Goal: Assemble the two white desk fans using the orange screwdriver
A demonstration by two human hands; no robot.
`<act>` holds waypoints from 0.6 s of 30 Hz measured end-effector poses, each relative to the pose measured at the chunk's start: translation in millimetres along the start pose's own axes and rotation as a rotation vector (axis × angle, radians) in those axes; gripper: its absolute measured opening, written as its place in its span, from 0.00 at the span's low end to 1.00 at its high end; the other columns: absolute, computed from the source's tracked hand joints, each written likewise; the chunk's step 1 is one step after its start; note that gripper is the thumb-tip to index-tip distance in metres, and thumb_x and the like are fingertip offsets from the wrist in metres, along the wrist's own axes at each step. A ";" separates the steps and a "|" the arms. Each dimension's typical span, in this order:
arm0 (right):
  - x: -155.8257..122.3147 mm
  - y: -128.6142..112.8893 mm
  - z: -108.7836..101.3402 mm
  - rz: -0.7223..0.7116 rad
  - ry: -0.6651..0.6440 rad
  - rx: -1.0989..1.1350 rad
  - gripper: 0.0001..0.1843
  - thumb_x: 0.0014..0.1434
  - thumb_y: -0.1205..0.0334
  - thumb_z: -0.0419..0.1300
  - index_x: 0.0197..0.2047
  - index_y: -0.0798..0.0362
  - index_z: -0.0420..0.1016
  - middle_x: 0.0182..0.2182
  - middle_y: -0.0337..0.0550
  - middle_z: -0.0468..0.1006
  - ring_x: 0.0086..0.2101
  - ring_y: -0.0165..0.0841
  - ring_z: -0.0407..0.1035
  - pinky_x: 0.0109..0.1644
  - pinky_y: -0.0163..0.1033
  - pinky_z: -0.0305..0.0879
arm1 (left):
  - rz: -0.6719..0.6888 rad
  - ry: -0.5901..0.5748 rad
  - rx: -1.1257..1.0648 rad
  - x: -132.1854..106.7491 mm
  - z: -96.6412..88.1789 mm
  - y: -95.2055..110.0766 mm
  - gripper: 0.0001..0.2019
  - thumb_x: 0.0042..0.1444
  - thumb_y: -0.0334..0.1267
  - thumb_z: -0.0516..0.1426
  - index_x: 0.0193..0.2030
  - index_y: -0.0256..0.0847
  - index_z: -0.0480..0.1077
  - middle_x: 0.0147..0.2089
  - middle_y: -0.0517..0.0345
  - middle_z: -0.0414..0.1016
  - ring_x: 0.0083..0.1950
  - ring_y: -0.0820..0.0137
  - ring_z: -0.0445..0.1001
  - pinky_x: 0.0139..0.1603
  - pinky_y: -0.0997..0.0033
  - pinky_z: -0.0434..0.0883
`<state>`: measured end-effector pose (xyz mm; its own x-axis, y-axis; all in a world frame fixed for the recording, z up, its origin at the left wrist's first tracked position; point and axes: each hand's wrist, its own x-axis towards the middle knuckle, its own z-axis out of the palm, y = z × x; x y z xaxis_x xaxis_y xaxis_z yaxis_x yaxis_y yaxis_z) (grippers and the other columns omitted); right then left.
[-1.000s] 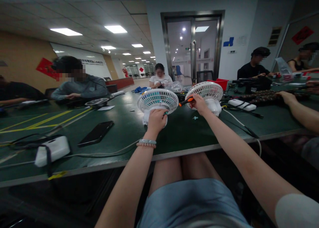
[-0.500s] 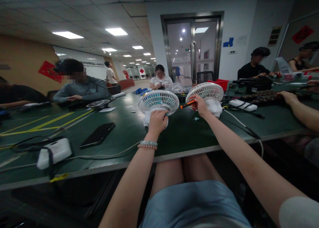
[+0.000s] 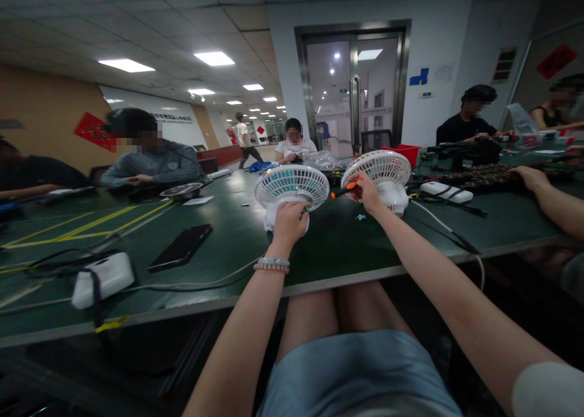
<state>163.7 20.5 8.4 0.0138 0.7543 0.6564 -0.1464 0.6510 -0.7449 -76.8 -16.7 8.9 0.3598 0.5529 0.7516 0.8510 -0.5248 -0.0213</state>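
Note:
Two white desk fans with round grilles stand side by side on the dark green table. My left hand (image 3: 290, 224) is closed around the rear of the left fan (image 3: 292, 184), below its grille. A small teal bit shows by the thumb; what it belongs to is unclear. My right hand (image 3: 369, 196), closed, grips an orange-and-black screwdriver (image 3: 345, 190) that points left toward the gap between the fans. Behind that hand is the right fan (image 3: 390, 169), its white housing beside my wrist. A small pale teal piece (image 3: 360, 217) lies on the table below the right hand.
A black phone (image 3: 181, 247) and a white power strip (image 3: 104, 279) with cables lie at left. Another white block (image 3: 446, 192) with a black cord is at right, near another person's arm (image 3: 545, 195). Behind the fans are plastic bags and a red bin (image 3: 404, 154). Several people sit around the table.
My hands, the fans and the screwdriver hold nearly the same places; the view shifts slightly. In the background, a walking person has moved to the right.

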 end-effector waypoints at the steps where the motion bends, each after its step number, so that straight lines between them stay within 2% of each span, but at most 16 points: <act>1: 0.0 -0.5 0.3 -0.001 0.002 -0.022 0.10 0.58 0.53 0.46 0.35 0.50 0.61 0.15 0.31 0.61 0.14 0.25 0.54 0.16 0.31 0.50 | 0.001 0.000 0.001 0.1 0.1 -0.1 0.13 0.53 0.33 0.52 0.44 0.40 0.72 0.43 0.54 0.76 0.46 0.64 0.71 0.53 0.61 0.62; 7: -1.7 -2.9 1.0 0.027 0.015 -0.062 0.17 0.57 0.44 0.50 0.32 0.49 0.62 0.13 0.29 0.54 0.12 0.24 0.47 0.15 0.33 0.47 | 0.006 -0.006 0.015 0.8 0.8 -1.6 0.14 0.53 0.34 0.51 0.44 0.40 0.72 0.44 0.53 0.77 0.46 0.63 0.71 0.53 0.60 0.63; 14: 0.4 2.1 -0.7 -0.031 0.066 -0.127 0.15 0.58 0.52 0.44 0.32 0.51 0.66 0.20 0.35 0.63 0.19 0.26 0.56 0.20 0.32 0.54 | -0.013 -0.013 0.005 1.3 -1.1 -0.5 0.14 0.53 0.34 0.51 0.44 0.41 0.73 0.45 0.53 0.76 0.48 0.62 0.71 0.54 0.59 0.63; 18: 3.0 3.8 -1.5 0.008 0.071 -0.123 0.16 0.59 0.49 0.45 0.33 0.51 0.66 0.19 0.34 0.61 0.18 0.26 0.54 0.20 0.32 0.53 | -0.007 -0.005 -0.001 1.4 0.0 -1.9 0.14 0.53 0.34 0.51 0.45 0.41 0.72 0.44 0.53 0.77 0.47 0.63 0.71 0.53 0.60 0.63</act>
<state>164.7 25.4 7.4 0.0836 0.7606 0.6438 -0.0249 0.6475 -0.7617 -77.9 -15.0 10.0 0.3561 0.5597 0.7483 0.8528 -0.5220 -0.0154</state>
